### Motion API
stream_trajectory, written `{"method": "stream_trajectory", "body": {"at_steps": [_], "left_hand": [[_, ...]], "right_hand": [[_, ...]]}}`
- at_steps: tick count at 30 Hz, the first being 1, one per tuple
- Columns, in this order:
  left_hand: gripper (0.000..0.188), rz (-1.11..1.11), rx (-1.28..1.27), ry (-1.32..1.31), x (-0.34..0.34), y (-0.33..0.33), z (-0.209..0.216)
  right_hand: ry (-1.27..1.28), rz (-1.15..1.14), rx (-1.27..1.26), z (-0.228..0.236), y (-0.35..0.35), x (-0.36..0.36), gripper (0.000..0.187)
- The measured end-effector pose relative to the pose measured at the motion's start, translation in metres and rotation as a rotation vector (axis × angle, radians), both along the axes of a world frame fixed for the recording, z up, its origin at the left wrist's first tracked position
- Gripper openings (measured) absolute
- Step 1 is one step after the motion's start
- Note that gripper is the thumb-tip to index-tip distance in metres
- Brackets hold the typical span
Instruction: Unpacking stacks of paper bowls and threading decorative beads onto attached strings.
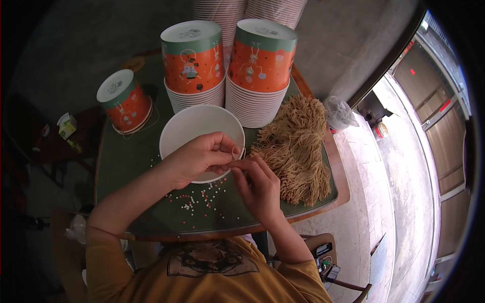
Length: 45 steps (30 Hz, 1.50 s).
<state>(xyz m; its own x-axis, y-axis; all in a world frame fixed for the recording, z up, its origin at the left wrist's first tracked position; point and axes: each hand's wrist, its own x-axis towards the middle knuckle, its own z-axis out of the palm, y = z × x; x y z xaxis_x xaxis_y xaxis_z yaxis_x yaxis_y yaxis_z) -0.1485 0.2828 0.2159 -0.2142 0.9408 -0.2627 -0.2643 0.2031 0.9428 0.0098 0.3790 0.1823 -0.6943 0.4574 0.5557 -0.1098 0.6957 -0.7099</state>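
A white paper bucket (177, 132) lies before me with its open mouth facing up and toward me. At the right side of its rim my left hand (207, 154) pinches a thin tan cord (236, 150), which curves in a small loop above the fingers. My right hand (258, 186) meets the left fingertips, its thumb and forefinger closed at the same spot; the cord's end between them is too small to make out. Small white and orange beads (191, 203) are scattered on the green tabletop below the bucket.
Two tall stacks of orange-and-green paper buckets (193, 65) stand upside down behind. A large bundle of tan cords (298, 156) covers the table's right side. At the left sits a shorter bucket stack (124, 103) with cord loops. Beyond the right edge is a chair (323, 247) holding small items.
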Motion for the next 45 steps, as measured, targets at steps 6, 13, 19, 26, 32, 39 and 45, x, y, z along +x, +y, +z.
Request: {"method": "stream_trajectory", "body": {"at_steps": [6, 13, 19, 26, 32, 39, 45], "left_hand": [[0.020, 0.031, 0.049, 0.240, 0.008, -0.001, 0.000], [0.019, 0.088, 0.296, 0.982, 0.024, -0.007, 0.007], [0.021, 0.043, 0.322, 0.995, 0.021, -0.007, 0.009], [0.014, 0.015, 0.287, 1.087, 0.018, -0.009, 0.004], [0.011, 0.115, 0.329, 1.296, 0.025, -0.010, 0.006], [0.011, 0.183, 0.253, 1.036, 0.025, -0.010, -0.001], [0.010, 0.125, 0.184, 0.771, 0.020, -0.011, -0.001]], "right_hand": [[-0.022, 0.187, -0.729, -0.011, 0.012, 0.010, 0.039], [-0.106, 0.047, -0.178, -0.001, 0.019, 0.004, 0.033], [-0.069, -0.008, -0.208, -0.007, 0.015, -0.002, 0.015], [-0.031, -0.057, -0.055, -0.008, 0.007, -0.005, 0.018], [0.042, -0.106, 0.089, -0.014, 0.004, -0.008, 0.018], [0.083, -0.115, 0.230, -0.018, 0.004, -0.009, 0.029], [0.075, -0.092, 0.185, -0.017, 0.003, -0.008, 0.026]]}}
